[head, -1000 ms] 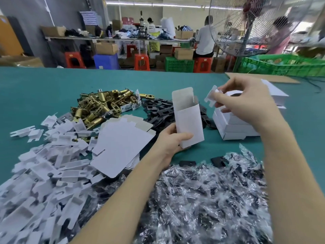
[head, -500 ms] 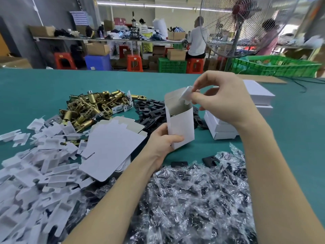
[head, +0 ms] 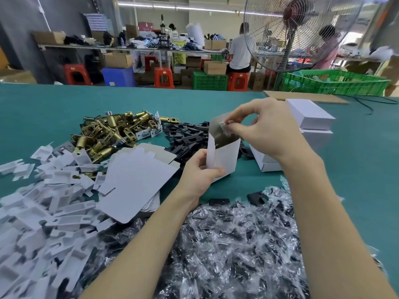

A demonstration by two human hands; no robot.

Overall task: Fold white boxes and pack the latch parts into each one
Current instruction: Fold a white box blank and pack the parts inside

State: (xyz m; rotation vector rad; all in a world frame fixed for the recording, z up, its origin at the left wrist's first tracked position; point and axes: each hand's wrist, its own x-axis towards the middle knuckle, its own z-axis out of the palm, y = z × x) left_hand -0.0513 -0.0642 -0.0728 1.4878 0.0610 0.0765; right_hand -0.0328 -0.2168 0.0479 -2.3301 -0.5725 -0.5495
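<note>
One white box point(head: 222, 160) stands upright, top open, left hand point(head: 199, 174) gripping, right fingers point(head: 234, 126) pinching its flap.

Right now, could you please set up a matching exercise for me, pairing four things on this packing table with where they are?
Things:
1. brass latch parts
2. open white box
3. finished white boxes
4. clear plastic packets

Places:
A. stacked on the right side of the table, beyond the right hand
B. heaped at the near edge, under both forearms
C. held upright in the left hand
D. piled at the far left of the parts, beside the black plates

Pairs: 1-D, 2-C, 3-A, 4-B
</note>
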